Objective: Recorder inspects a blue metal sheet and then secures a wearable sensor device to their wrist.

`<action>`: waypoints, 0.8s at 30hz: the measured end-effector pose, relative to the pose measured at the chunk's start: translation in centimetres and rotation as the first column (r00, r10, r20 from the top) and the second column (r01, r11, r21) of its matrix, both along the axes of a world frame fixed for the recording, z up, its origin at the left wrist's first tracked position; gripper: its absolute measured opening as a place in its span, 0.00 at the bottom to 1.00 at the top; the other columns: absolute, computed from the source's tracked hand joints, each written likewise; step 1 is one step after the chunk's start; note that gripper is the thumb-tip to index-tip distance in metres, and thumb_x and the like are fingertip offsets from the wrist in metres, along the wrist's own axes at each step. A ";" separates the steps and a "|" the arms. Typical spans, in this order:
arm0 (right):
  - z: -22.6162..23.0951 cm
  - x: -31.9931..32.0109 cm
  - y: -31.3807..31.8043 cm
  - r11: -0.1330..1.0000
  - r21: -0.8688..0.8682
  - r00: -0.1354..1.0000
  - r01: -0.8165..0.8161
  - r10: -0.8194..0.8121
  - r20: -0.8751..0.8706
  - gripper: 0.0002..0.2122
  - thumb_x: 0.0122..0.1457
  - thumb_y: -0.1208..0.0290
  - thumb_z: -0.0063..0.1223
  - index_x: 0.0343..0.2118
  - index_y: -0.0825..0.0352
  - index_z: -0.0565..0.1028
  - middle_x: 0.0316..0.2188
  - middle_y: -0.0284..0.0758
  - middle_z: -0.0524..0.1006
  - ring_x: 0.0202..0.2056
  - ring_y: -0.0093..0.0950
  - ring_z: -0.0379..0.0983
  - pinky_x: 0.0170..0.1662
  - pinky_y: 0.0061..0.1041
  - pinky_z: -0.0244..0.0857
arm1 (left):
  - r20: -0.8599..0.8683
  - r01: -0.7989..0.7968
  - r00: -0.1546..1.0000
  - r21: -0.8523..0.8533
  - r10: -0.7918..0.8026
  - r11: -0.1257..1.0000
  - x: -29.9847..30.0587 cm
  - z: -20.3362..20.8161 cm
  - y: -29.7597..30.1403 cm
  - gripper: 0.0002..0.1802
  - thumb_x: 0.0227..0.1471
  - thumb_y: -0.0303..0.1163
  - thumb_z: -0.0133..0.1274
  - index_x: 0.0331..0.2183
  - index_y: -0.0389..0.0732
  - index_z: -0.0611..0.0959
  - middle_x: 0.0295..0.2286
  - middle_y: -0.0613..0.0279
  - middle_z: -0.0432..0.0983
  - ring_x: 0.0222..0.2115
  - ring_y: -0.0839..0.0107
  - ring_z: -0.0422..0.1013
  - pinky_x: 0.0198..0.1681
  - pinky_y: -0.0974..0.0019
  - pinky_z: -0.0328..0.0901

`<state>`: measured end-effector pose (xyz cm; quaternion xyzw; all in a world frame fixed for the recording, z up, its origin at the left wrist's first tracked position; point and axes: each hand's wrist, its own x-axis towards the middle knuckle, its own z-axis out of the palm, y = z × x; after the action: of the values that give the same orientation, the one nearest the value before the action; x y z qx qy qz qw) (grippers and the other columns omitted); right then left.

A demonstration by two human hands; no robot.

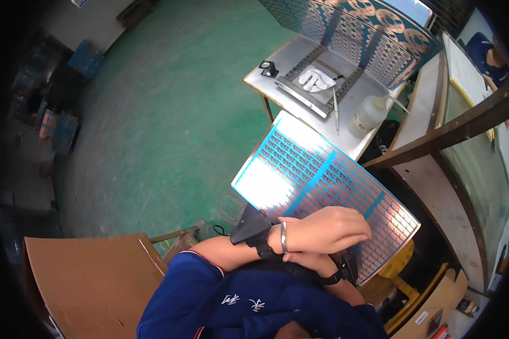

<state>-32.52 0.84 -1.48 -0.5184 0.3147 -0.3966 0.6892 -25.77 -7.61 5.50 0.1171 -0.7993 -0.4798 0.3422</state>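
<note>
My left hand reaches across to the right with its fingers curled and pressed together; nothing shows in it. A silver bracelet circles its wrist, beside a strapped-on black device. My right hand is wrapped round the left wrist from beneath, partly hidden by it, with fingertips showing on the far side. Another black strap is on the right wrist. Below the hands lies a large panel with blue bands and rows of small copper-coloured patterns, glaring brightly at its left. Its far edge overlaps the white table.
On the white table are a dark frame with a white glove, a pen-like tool, a squeeze bottle and a folding magnifier. A patterned panel stands behind. A cardboard box is at left.
</note>
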 end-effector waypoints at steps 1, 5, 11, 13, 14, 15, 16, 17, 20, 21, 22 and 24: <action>0.0 0.0 -0.1 1.000 -0.006 1.000 -0.011 0.011 0.002 0.43 0.44 0.47 0.68 0.56 0.72 0.60 0.55 0.39 0.62 0.54 0.27 0.61 0.55 0.28 0.58 | -0.008 0.013 1.000 -0.091 -0.013 0.996 -0.2 -0.2 0.1 0.08 0.55 0.32 0.50 0.33 0.39 0.79 0.27 0.60 0.73 0.30 0.61 0.70 0.35 0.60 0.66; -0.1 0.2 0.0 0.993 -0.050 0.994 0.108 -0.108 0.001 0.41 0.43 0.48 0.69 0.54 0.70 0.63 0.50 0.37 0.65 0.51 0.28 0.62 0.55 0.29 0.58 | 0.083 0.124 0.990 -0.062 -0.119 0.990 -0.1 0.5 0.4 0.08 0.51 0.31 0.50 0.29 0.37 0.78 0.26 0.56 0.72 0.30 0.56 0.70 0.35 0.58 0.66; 0.4 0.3 0.8 0.967 -0.042 0.968 0.252 -0.251 0.032 0.40 0.39 0.45 0.70 0.49 0.69 0.66 0.43 0.35 0.66 0.47 0.28 0.63 0.52 0.29 0.59 | -0.118 0.140 0.986 0.251 -0.114 0.958 -0.2 1.5 0.8 0.10 0.55 0.30 0.49 0.32 0.34 0.80 0.29 0.55 0.77 0.32 0.59 0.74 0.36 0.61 0.68; 0.2 -0.5 1.1 0.928 -0.170 0.935 0.332 -0.348 -0.070 0.39 0.40 0.46 0.70 0.50 0.70 0.66 0.45 0.36 0.65 0.48 0.29 0.62 0.51 0.29 0.60 | -0.144 0.126 0.986 0.318 -0.084 0.940 0.1 1.8 0.9 0.10 0.55 0.30 0.49 0.33 0.34 0.80 0.30 0.55 0.78 0.31 0.60 0.75 0.36 0.62 0.68; 0.1 -0.7 1.5 0.914 -0.198 0.922 0.353 -0.376 -0.090 0.40 0.41 0.46 0.70 0.51 0.70 0.66 0.47 0.37 0.66 0.49 0.29 0.63 0.51 0.29 0.61 | -0.170 0.130 0.982 0.326 -0.077 0.936 0.2 1.8 0.8 0.10 0.57 0.30 0.48 0.34 0.34 0.80 0.29 0.57 0.77 0.30 0.63 0.75 0.35 0.64 0.68; -0.2 -0.8 1.9 0.923 -0.204 0.935 0.325 -0.346 -0.076 0.40 0.41 0.46 0.70 0.51 0.70 0.66 0.47 0.37 0.66 0.49 0.29 0.63 0.51 0.29 0.61 | -0.195 0.131 0.978 0.332 -0.068 0.934 0.3 1.8 0.8 0.10 0.58 0.30 0.47 0.34 0.35 0.80 0.27 0.59 0.76 0.29 0.67 0.75 0.34 0.66 0.68; -0.7 -1.1 2.3 0.917 -0.161 0.919 0.364 -0.382 -0.095 0.40 0.41 0.46 0.69 0.51 0.71 0.66 0.48 0.37 0.66 0.50 0.30 0.64 0.52 0.30 0.61 | -0.224 0.118 0.974 0.355 -0.038 0.927 0.2 1.7 0.7 0.10 0.58 0.30 0.47 0.33 0.34 0.80 0.26 0.58 0.76 0.27 0.68 0.75 0.33 0.67 0.68; -0.9 -1.0 2.3 0.908 -0.118 0.902 0.403 -0.415 -0.116 0.41 0.41 0.46 0.69 0.52 0.72 0.66 0.49 0.37 0.67 0.50 0.31 0.64 0.53 0.30 0.61 | -0.213 0.085 0.977 0.344 -0.010 0.935 0.1 1.6 0.6 0.10 0.58 0.30 0.47 0.33 0.34 0.80 0.26 0.58 0.76 0.27 0.68 0.75 0.33 0.67 0.68; -1.5 -1.0 2.4 0.887 -0.116 0.891 0.447 -0.454 -0.033 0.43 0.43 0.45 0.68 0.54 0.73 0.63 0.51 0.39 0.65 0.51 0.31 0.63 0.55 0.31 0.57 | -0.226 0.180 0.972 0.536 -0.065 0.825 -0.4 1.4 0.6 0.10 0.57 0.31 0.48 0.31 0.34 0.79 0.26 0.56 0.75 0.28 0.66 0.74 0.34 0.65 0.68; -2.0 -1.0 2.4 0.858 -0.083 0.862 0.507 -0.507 0.019 0.43 0.43 0.45 0.67 0.55 0.74 0.62 0.52 0.40 0.65 0.52 0.32 0.63 0.56 0.32 0.57 | -0.211 0.137 0.977 0.527 -0.026 0.839 -0.6 1.1 0.3 0.10 0.57 0.31 0.48 0.31 0.34 0.79 0.26 0.56 0.75 0.28 0.66 0.74 0.34 0.65 0.68; -2.3 -1.0 2.4 0.870 -0.086 0.874 0.486 -0.485 0.032 0.43 0.43 0.45 0.67 0.55 0.74 0.62 0.52 0.40 0.65 0.52 0.32 0.63 0.56 0.32 0.57 | -0.199 0.092 0.980 0.377 -0.016 0.922 -1.0 0.4 0.0 0.10 0.57 0.31 0.48 0.31 0.34 0.79 0.27 0.56 0.75 0.29 0.63 0.74 0.35 0.63 0.68; -2.4 -1.3 2.1 0.867 0.001 0.859 0.497 -0.493 0.138 0.42 0.45 0.47 0.67 0.55 0.74 0.62 0.53 0.41 0.65 0.54 0.33 0.63 0.57 0.33 0.56 | -0.169 -0.035 0.984 0.105 0.053 0.994 -1.8 -0.8 -0.1 0.09 0.56 0.33 0.50 0.31 0.36 0.78 0.28 0.57 0.74 0.33 0.58 0.71 0.37 0.59 0.66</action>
<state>-33.82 2.91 -3.89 -0.4044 0.3836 -0.5994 0.5745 -27.56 -7.66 4.66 0.1102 -0.7385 -0.5206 0.4139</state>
